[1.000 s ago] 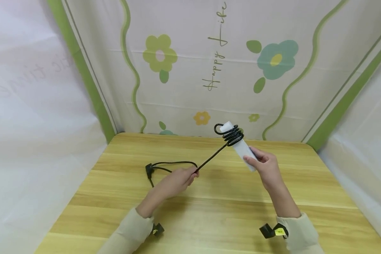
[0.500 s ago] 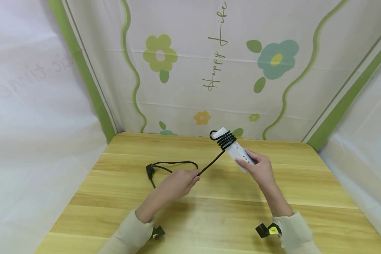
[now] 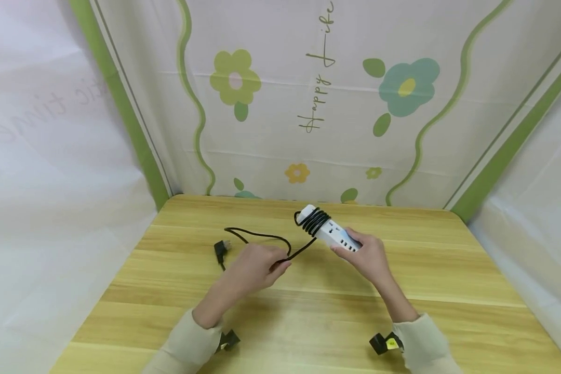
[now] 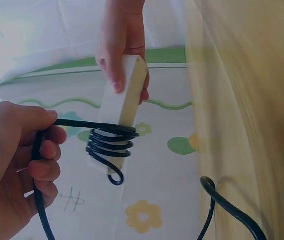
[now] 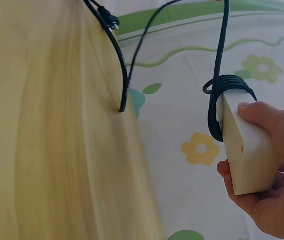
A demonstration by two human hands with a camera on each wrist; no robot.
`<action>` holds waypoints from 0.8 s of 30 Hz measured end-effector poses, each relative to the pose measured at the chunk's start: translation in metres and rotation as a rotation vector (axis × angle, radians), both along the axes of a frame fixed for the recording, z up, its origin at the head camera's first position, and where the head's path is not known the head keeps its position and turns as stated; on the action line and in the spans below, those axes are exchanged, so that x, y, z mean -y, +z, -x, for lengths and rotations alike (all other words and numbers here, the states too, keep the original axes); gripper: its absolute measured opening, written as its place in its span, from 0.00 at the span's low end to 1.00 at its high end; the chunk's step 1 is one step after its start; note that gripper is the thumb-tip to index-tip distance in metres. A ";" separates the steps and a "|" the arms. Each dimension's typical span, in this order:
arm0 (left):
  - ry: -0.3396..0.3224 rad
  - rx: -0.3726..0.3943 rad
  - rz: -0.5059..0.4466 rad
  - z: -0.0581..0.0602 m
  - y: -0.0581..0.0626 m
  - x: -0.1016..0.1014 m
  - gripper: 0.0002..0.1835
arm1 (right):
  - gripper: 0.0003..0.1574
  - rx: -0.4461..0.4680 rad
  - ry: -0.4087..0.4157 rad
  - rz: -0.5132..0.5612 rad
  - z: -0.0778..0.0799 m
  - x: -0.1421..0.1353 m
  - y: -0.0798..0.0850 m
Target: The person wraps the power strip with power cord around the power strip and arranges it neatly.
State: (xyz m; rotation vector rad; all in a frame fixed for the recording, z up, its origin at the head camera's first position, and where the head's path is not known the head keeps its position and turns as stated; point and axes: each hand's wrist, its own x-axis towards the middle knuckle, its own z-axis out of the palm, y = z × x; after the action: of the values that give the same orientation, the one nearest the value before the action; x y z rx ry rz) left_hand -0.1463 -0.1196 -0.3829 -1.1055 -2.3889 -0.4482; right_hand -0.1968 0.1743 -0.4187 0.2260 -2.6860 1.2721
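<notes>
A white power strip (image 3: 335,235) is held up over the table by my right hand (image 3: 366,255), thumb on one side and fingers on the other. Several turns of its black cord (image 3: 314,222) wrap the far end, with a small loop sticking out at the tip. My left hand (image 3: 257,265) pinches the cord a short way from the strip, thumb against curled fingers, as the left wrist view shows. From there the loose cord (image 3: 262,235) bends back over the table. Its black plug (image 3: 221,250), prongs showing, lies left of my left hand.
The wooden table (image 3: 308,322) spans the space under both hands. Behind it hangs a white curtain (image 3: 271,124) with printed flowers, and pale cloth panels stand at either side. A small black camera (image 3: 379,343) sits at the right cuff.
My right hand has lowered the power strip and brought it left, turning its socket face into view. The cord between the hands now sags. The loose cord loop near the plug has shifted.
</notes>
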 end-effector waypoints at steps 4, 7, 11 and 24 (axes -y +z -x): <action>0.021 -0.025 0.013 -0.001 0.004 0.001 0.16 | 0.47 -0.023 0.025 -0.078 -0.003 0.008 -0.004; 0.047 -0.056 0.020 -0.001 0.005 0.002 0.12 | 0.44 -0.039 0.047 -0.156 -0.005 0.014 -0.006; 0.053 -0.103 0.024 0.001 0.006 0.005 0.09 | 0.42 -0.041 0.102 -0.232 -0.010 0.021 -0.005; -0.033 -0.172 -0.004 0.010 0.005 0.018 0.08 | 0.35 -0.050 0.428 -0.360 -0.026 0.039 -0.001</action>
State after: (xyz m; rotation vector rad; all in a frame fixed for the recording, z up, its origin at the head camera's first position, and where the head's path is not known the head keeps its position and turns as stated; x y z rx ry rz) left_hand -0.1568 -0.1372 -0.3778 -1.1359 -2.2218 -0.3538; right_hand -0.1707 0.1355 -0.4202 0.9042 -2.8998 0.8318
